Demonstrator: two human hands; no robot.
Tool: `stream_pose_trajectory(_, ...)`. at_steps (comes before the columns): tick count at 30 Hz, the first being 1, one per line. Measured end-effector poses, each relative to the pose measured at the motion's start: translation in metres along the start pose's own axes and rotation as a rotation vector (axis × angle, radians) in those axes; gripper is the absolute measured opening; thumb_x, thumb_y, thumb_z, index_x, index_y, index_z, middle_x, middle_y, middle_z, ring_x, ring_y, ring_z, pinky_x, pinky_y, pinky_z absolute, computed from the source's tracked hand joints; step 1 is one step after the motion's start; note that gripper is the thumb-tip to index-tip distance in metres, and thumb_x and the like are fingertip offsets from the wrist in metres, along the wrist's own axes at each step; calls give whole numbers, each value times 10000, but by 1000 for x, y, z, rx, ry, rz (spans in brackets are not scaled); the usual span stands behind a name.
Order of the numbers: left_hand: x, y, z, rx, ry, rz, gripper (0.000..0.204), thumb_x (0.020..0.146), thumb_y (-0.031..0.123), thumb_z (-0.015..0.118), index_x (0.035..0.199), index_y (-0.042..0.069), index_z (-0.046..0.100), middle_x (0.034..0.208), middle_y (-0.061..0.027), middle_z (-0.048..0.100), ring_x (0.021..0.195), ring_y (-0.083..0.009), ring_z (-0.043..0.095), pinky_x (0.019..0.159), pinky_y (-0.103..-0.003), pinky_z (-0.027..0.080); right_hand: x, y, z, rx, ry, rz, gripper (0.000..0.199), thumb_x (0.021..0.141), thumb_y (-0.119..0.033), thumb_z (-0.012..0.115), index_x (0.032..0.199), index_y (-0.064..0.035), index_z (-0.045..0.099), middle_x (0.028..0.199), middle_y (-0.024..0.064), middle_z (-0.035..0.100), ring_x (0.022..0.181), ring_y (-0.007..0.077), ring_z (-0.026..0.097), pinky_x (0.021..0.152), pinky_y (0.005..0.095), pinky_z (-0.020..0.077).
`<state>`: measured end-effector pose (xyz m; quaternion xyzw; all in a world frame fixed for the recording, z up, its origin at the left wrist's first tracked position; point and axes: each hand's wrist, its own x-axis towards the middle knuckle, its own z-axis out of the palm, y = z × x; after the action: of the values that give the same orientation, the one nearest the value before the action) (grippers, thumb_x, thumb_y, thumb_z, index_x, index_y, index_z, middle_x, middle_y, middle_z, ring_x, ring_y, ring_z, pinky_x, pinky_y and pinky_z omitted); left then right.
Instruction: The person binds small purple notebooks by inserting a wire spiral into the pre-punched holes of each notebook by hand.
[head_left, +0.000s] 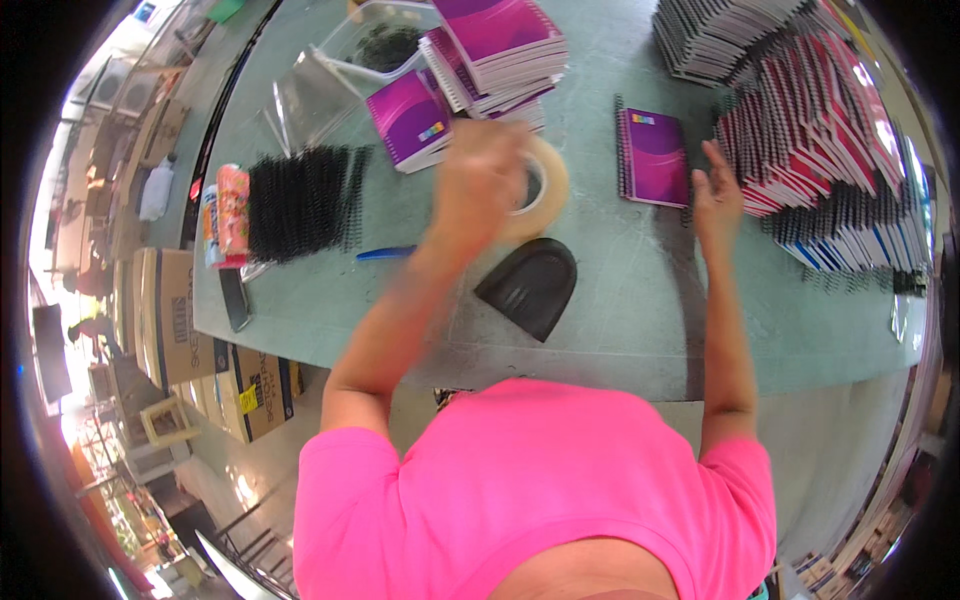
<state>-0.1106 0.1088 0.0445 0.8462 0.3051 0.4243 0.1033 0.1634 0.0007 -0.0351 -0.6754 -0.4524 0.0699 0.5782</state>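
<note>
My left hand (483, 170) is smeared by motion, over the left side of a large tape roll (552, 195). Whether its fingers hold anything cannot be made out. Just beyond it are a purple notebook pad (408, 118) and a taller pile of purple notebooks (510, 45). My right hand (717, 192) has its fingers apart, beside the right edge of a purple notebook with a black spiral binding (656, 158), which lies flat. From this view I cannot tell if the fingertips touch it. Nearest my body lies a dark, rounded, flat-ended pad (532, 287).
Black binding coils (300, 203) lie at the left, beside a pink package (232, 215) and a blue slim tool (385, 253). A clear plastic tub (375, 40) stands behind. Red-edged spiral notebooks (810, 130) and dark-coiled ones (725, 35) are piled at the right. Cardboard boxes (175, 310) stand beyond the left table edge.
</note>
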Motion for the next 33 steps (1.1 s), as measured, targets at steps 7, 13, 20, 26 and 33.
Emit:
stream_pose_trajectory(7, -38, -95, -53, 539, -228, 5, 326, 749, 74, 594, 1070, 19, 596, 1022, -114, 615, 958, -281, 546, 820, -370, 432, -10, -96, 45, 106, -299, -184, 311, 841, 0, 526, 1138, -63, 593, 1235, 107, 551, 1177, 210, 498, 982, 302, 378)
stream_pose_trajectory(13, -42, -77, -55, 614, -284, 81, 350, 725, 26, 543, 1072, 27, 590, 1019, -113, 611, 958, -273, 548, 777, -358, 436, -37, -146, 113, 60, -501, -466, 292, 811, 18, 543, 1089, -46, 607, 1127, 120, 605, 1052, 269, 574, 881, 318, 449)
stream_pose_trajectory(20, -16, -113, -81, 279, -427, -55, 321, 715, 101, 618, 1023, 11, 614, 969, -126, 622, 940, -285, 557, 811, -374, 445, -41, -158, 149, 107, -568, -545, 264, 795, -27, 553, 1054, -37, 600, 1081, 120, 619, 959, 299, 587, 826, 361, 472)
stream_pose_trajectory(26, -11, -111, -112, 28, -95, -293, 328, 759, 163, 688, 1061, 46, 636, 965, -107, 656, 899, -184, 610, 775, -295, 471, -26, -177, 197, -143, -663, -777, 433, 746, -50, 622, 1170, -94, 548, 1226, 106, 531, 1071, 287, 533, 898, 361, 443)
stream_pose_trajectory(33, -70, -119, -131, -164, -42, -588, 245, 789, 169, 666, 993, 34, 655, 819, -88, 673, 713, -134, 612, 661, -258, 466, 12, -192, 264, -626, -1018, -919, 429, 667, -82, 666, 1087, -152, 613, 1255, 75, 511, 1060, 308, 519, 895, 387, 438)
